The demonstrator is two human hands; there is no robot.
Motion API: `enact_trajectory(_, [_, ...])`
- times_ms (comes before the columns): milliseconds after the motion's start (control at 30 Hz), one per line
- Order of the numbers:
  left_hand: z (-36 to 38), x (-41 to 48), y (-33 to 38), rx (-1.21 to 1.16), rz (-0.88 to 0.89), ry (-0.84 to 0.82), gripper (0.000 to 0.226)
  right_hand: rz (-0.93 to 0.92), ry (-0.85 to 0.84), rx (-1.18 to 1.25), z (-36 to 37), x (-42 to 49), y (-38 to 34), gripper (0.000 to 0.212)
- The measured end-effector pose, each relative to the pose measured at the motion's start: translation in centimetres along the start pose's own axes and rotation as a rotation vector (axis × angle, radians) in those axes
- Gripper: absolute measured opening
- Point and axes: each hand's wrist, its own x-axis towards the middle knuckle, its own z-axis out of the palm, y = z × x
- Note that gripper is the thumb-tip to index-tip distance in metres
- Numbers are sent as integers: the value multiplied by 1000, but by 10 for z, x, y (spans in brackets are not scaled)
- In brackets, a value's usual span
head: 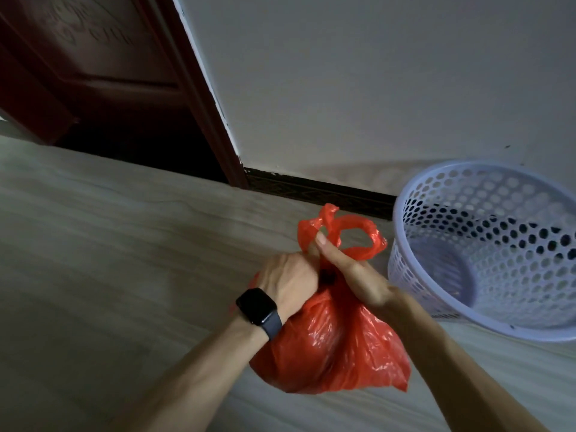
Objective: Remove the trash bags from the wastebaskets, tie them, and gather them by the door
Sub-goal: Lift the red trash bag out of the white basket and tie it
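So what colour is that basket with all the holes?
The wastebasket is pale lavender-blue plastic, best seen in the head view.

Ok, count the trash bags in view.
1: the red trash bag, gripped by the left hand and right hand, beside the wastebasket. Others may lie out of frame.

My left hand curls its fingers out of sight behind the neck of the trash bag. My right hand covers the rest, so a knot may be forming there, unseen. Opaque plastic conceals the contents. The wastebasket runs off the right edge, the door off the top and left.
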Motion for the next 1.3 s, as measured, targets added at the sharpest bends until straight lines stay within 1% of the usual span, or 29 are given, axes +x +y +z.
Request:
enact_trajectory(33, [-2,-1,5,33,29,28,28,-4,77,-38,4,0,-4,71])
enact_trajectory(100, [-4,-4,14,166,101,127,31,-7,262,-47,11,4,-13,58])
enact_trajectory(167, [-5,-8,16,308,158,208,38,42,432,-17,9,9,-15,54])
enact_trajectory(200, [-2,-8,14,321,206,246,41,72,486,-14,6,13,-13,52])
enact_trajectory(233, [3,-9,10,228,249,260,41,101,530,3,3,16,-11,52])
enact_trajectory(267, [8,-9,7,59,274,230,41,128,565,55,0,18,-7,53])
enact_trajectory(300, [11,-13,3,-183,264,202,41,145,588,125,-2,18,-5,55])
enact_trajectory(367, [20,-21,-5,-585,146,224,40,159,585,267,-5,19,-4,59])
enact_trajectory(433, [26,-24,-15,-780,10,131,41,150,498,419,-8,20,-4,61])
enact_trajectory(500, [23,-22,-23,-827,-88,30,41,126,325,545,-6,18,-10,63])
enact_trajectory(533, [16,-21,-25,-876,-116,-23,36,107,238,557,-2,16,-11,61])
enact_trajectory(567, [9,-19,-26,-985,-160,-83,34,90,149,532,1,13,-12,55])
enact_trajectory(600, [3,-17,-27,-1144,-219,-132,38,74,70,475,4,10,-10,48])
enact_trajectory(633, [-4,-14,-27,-1315,-295,-164,48,42,20,393,4,4,-9,42])
enact_trajectory(667, [-7,-11,-32,-1465,-378,-183,57,-17,-1,266,2,-1,-6,37])
enact_trajectory(700, [-10,-9,-37,-1569,-449,-199,59,-109,-21,83,-2,-4,-1,34])
enact_trajectory(733, [-12,-6,-40,-1639,-482,-238,52,-233,-22,-145,-7,-6,2,30])
enact_trajectory(767, [-16,-5,-41,-1701,-464,-300,42,-376,33,-382,-10,-7,6,24])
enact_trajectory(800, [-17,-5,-43,-1744,-431,-349,33,-509,141,-587,-14,-6,11,19])
enact_trajectory(833, [-20,-4,-41,-1742,-391,-382,30,-612,263,-727,-17,-6,17,21])
enact_trajectory(867, [-21,-4,-42,-1674,-356,-411,35,-678,371,-789,-18,-4,24,25])
enact_trajectory(967, [-22,0,-38,-1350,-292,-564,69,-751,565,-746,-9,-3,33,31])
enact_trajectory(1033, [-23,4,-37,-1259,-311,-568,73,-732,628,-705,-1,-3,30,33])
enact_trajectory(1067, [-25,4,-35,-1267,-319,-517,69,-712,641,-692,2,-3,28,35])
enact_trajectory(1133, [-26,4,-31,-1380,-360,-374,51,-698,629,-672,8,-5,24,40])
enact_trajectory(1167, [-25,4,-30,-1468,-368,-345,42,-696,605,-682,11,-6,24,43])
enact_trajectory(1200, [-21,4,-31,-1545,-361,-343,38,-695,580,-713,13,-6,25,44])
enact_trajectory(1267, [-12,5,-30,-1596,-356,-352,47,-657,541,-782,15,-7,30,47])
enact_trajectory(1300, [-10,5,-28,-1618,-366,-326,51,-632,534,-790,15,-6,31,48])
